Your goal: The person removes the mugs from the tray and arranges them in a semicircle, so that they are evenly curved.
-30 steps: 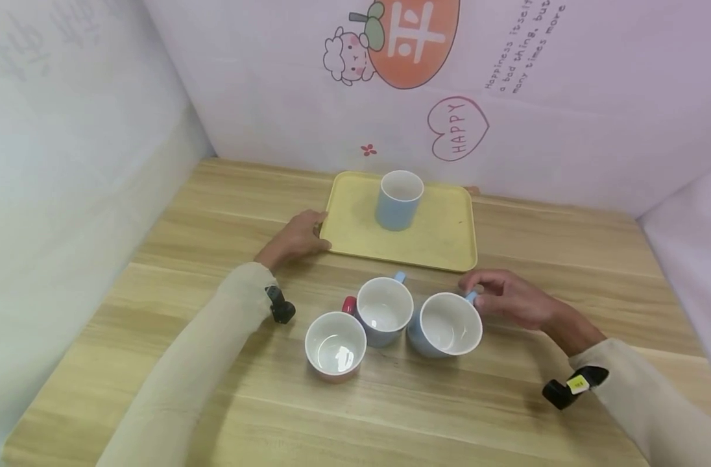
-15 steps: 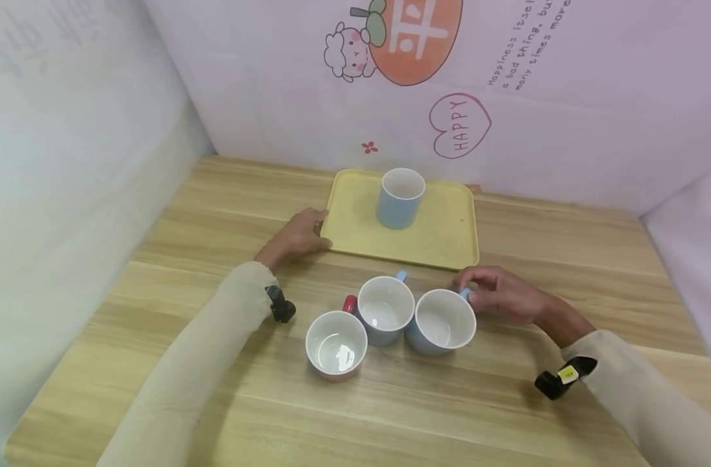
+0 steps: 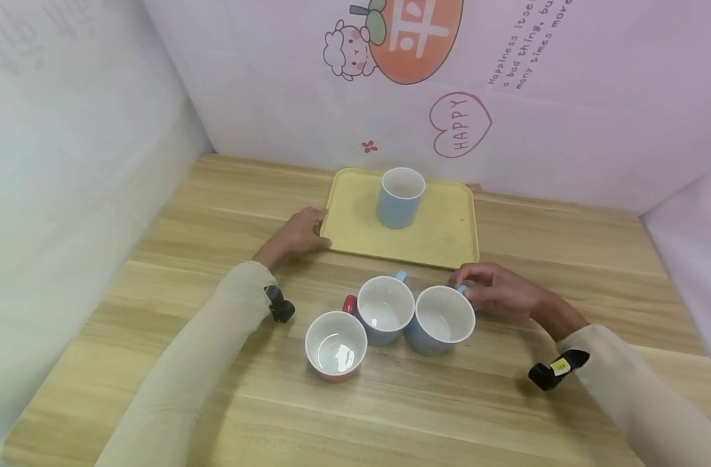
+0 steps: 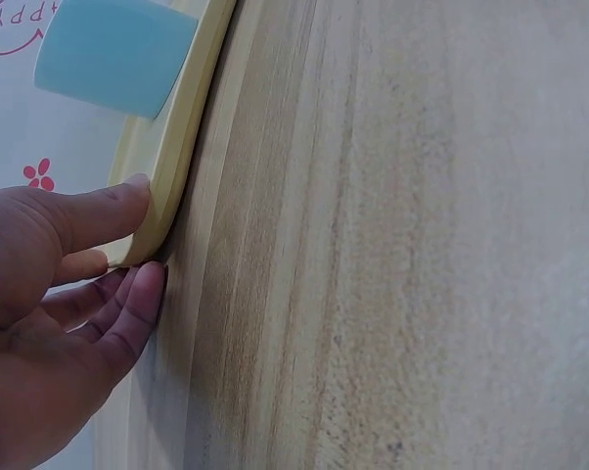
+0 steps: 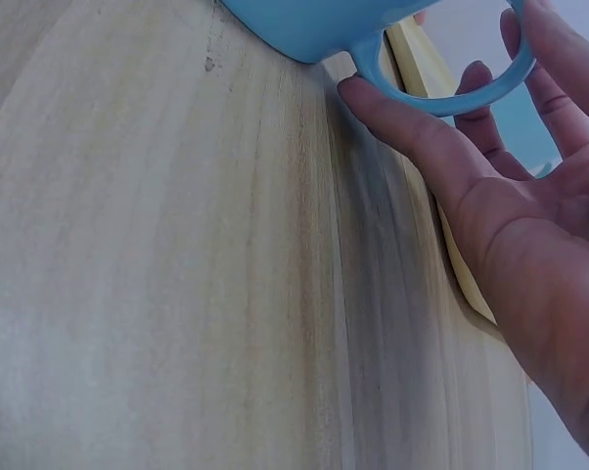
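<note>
My left hand (image 3: 297, 233) holds the left front corner of a yellow tray (image 3: 352, 227); in the left wrist view the thumb (image 4: 113, 211) lies over the rim and the fingers curl at its outer side. On that tray stands a light blue mug (image 3: 397, 213). My right hand (image 3: 501, 292) is at the handle (image 5: 461, 103) of another blue mug (image 3: 427, 338), thumb on the near side and fingers behind. This mug sits upright on the table, right beside a third blue mug (image 3: 380, 335). Left of them is a mug with a reddish outside (image 3: 335, 377) and a red handle (image 3: 349, 304).
The wooden table (image 3: 361, 428) runs up to a white printed backdrop (image 3: 274, 97) behind the tray. A white side wall (image 3: 87, 194) closes off the left. The tray's front edge lies just behind the row of mugs.
The right mug has shifted slightly left and gone from tilted to upright against the middle mug, with my right hand moving along at its handle. My left hand has stayed on the tray.
</note>
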Available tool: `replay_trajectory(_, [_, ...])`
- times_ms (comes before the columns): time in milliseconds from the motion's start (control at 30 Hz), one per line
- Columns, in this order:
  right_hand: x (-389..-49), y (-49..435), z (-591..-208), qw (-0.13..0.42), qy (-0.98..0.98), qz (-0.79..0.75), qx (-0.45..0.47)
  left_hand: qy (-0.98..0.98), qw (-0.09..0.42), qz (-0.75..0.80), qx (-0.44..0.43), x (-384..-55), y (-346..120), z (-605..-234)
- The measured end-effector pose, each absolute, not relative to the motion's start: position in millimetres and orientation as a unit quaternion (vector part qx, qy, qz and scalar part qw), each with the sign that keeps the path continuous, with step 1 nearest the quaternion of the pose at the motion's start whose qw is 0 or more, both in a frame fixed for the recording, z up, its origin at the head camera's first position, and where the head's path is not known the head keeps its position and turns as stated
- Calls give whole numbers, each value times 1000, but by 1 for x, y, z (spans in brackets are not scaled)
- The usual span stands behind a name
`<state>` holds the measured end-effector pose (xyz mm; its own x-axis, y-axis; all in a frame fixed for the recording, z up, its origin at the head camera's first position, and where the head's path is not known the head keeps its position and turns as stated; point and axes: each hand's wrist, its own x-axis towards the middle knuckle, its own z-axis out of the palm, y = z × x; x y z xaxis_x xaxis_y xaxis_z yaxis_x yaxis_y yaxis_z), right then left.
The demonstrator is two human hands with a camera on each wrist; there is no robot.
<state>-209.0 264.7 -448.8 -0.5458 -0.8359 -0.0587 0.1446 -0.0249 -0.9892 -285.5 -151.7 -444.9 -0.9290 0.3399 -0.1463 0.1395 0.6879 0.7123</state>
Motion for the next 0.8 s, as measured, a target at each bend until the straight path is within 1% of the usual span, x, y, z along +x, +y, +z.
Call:
replay_trajectory(633, [-208,263,-447,376,592,-650,-293,912,126,365,138,-288,-154,-449])
replay_trajectory(700, [-207,263,-446,367,611,-637,-293,912,127,363,139,-289,-154,-449])
replay_trajectory(800, [-207,266,-444,337,664,-597,-298,912,129,364,140,-288,-154,-449])
